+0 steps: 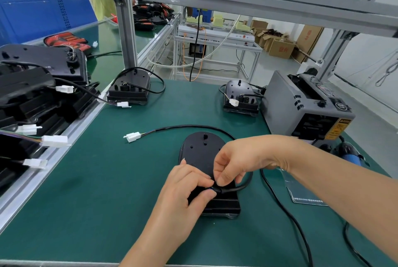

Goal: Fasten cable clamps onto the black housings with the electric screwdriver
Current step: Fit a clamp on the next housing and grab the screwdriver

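Our left hand [183, 193] grips the black housing [200, 150] (flat on the green mat [97, 191]) while our right hand [234, 163] pinches its cable [243, 187] between curled fingertips.

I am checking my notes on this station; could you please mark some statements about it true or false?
1. Both the left hand and right hand pinch the black cable at the near housing. True.
2. The right hand holds the electric screwdriver. False: it lies untouched on the green mat.
3. The cable's white connector lies on the mat. True.
4. The grey tape dispenser stands left of the housing. False: right.
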